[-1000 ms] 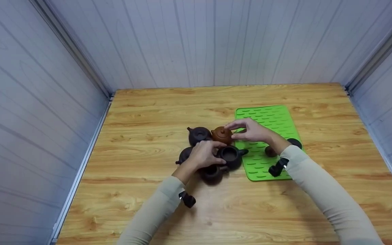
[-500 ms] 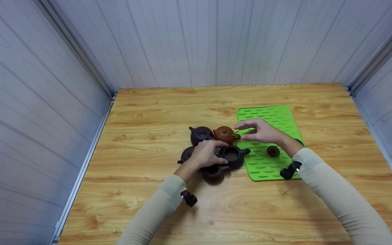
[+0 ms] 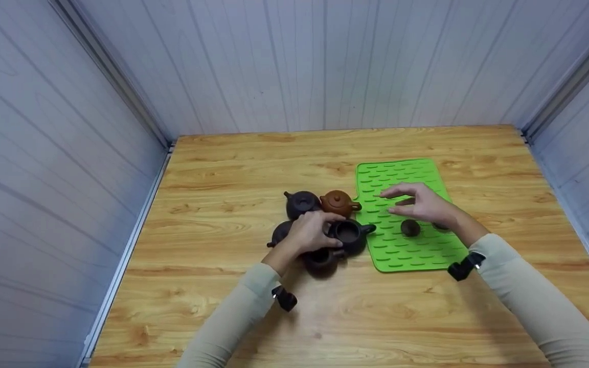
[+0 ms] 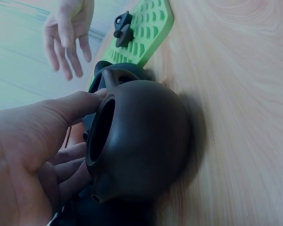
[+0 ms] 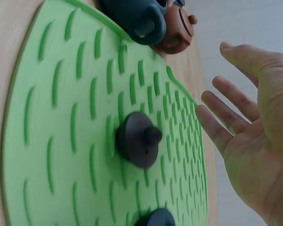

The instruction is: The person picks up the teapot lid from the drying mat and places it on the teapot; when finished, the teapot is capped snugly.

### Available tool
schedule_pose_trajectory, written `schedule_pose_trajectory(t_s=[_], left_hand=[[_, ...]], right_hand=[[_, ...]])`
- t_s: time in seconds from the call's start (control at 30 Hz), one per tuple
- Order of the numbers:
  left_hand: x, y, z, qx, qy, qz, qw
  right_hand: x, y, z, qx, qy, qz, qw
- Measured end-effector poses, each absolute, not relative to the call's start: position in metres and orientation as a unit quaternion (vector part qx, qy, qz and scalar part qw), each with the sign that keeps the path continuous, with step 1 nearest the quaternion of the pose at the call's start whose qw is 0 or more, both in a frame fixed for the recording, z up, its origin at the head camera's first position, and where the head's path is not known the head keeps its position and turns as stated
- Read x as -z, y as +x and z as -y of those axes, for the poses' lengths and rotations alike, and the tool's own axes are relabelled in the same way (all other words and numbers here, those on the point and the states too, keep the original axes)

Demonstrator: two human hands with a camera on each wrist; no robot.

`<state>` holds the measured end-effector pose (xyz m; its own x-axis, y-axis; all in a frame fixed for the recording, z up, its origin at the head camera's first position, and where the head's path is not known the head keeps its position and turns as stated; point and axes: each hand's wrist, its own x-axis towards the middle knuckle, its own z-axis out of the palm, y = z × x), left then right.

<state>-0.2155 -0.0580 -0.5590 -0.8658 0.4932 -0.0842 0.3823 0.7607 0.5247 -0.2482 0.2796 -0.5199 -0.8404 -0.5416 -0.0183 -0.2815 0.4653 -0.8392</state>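
Note:
Several small teapots stand clustered on the wooden table. My left hand (image 3: 312, 232) lies among them, its thumb and fingers around the near side of an open black teapot (image 3: 358, 246). Just in front of that hand is an open dark brown teapot (image 4: 151, 136). Over the green mat (image 3: 391, 255) hovers my right hand (image 3: 425, 204), fingers spread and holding nothing. Below it on the mat lie a dark brown lid (image 5: 137, 141) and a black lid (image 5: 161, 219), knobs up. Behind the black pot sits a lidded reddish-brown teapot (image 3: 336, 204).
A black teapot (image 3: 300, 203) stands at the back left of the cluster. Another dark teapot (image 3: 278, 234) is partly hidden by the left hand. Panelled walls (image 3: 294, 66) enclose the table (image 3: 212, 179) at the back and sides.
My right hand has left the reddish-brown teapot and moved right over the mat, uncovering that pot's handle. The left hand stays in place at the black teapot.

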Motion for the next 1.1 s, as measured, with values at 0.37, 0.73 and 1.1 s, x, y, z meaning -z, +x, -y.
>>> schedule_pose_trajectory(t_s=[0.37, 0.73, 1.1], left_hand=[[0.556, -0.215, 0.059, -0.270, 0.226, -0.928, 0.120], [0.539, -0.209, 0.058, -0.279, 0.215, -0.925, 0.140], [0.536, -0.208, 0.055, -0.277, 0.211, -0.927, 0.142]], right_hand=[[0.524, -0.237, -0.317, 0.444, -0.206, -0.868, 0.087], [0.528, -0.229, -0.350, 0.438, -0.167, -0.882, 0.039], [0.543, -0.218, -0.376, 0.424, -0.140, -0.895, 0.018]])
